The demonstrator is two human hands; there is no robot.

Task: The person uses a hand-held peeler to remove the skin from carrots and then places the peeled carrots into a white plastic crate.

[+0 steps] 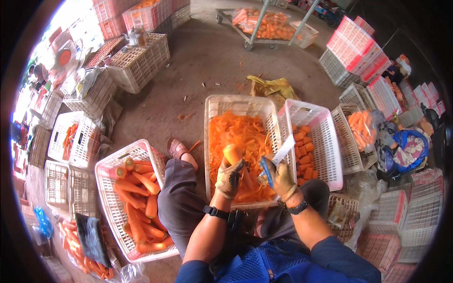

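My left hand (228, 179), in a worn work glove, grips a carrot (233, 154) with its thick end pointing up and away from me. In my gloved right hand (284, 181) is a knife with a broad pale blade (285, 149) angled up and right. Something blue (265, 171) also shows at that hand's fingers; whether it is a handle or another tool, I cannot tell. Both hands are over a plastic crate (208, 141) of orange carrot peelings (233, 127). Cut carrot pieces (304, 155) lie in the white crate (327, 148) to the right.
Left of my knee, a tilted crate (104, 184) holds whole carrots (138, 201). A yellow sack (274, 88) lies beyond the peelings. Farther off stand a cart (230, 21) with bagged carrots, stacked crates (357, 49) and a crate bearing a metal kettle (132, 37).
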